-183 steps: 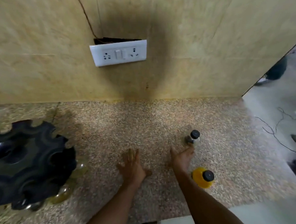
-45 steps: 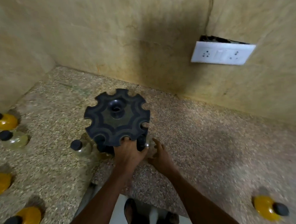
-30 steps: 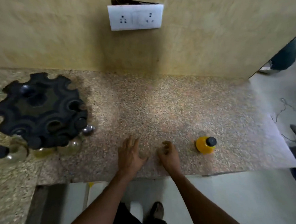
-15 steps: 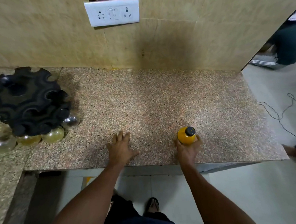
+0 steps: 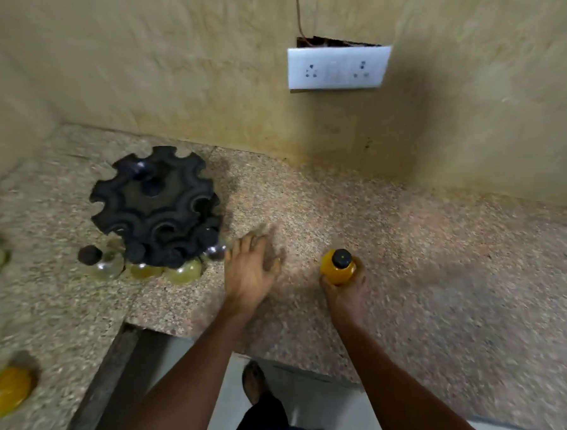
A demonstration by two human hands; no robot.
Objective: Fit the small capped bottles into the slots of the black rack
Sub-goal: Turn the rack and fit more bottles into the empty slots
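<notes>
The table (image 5: pixel 408 241) is speckled granite-like stone with a dull, grainy look. The black rack (image 5: pixel 153 205) looks like matt moulded plastic. The orange bottle (image 5: pixel 338 268) has a glossy, clear body and a matt black cap. The wall (image 5: pixel 169 73) is smooth, veined beige stone; the socket plate (image 5: pixel 338 68) is smooth white plastic.
</notes>
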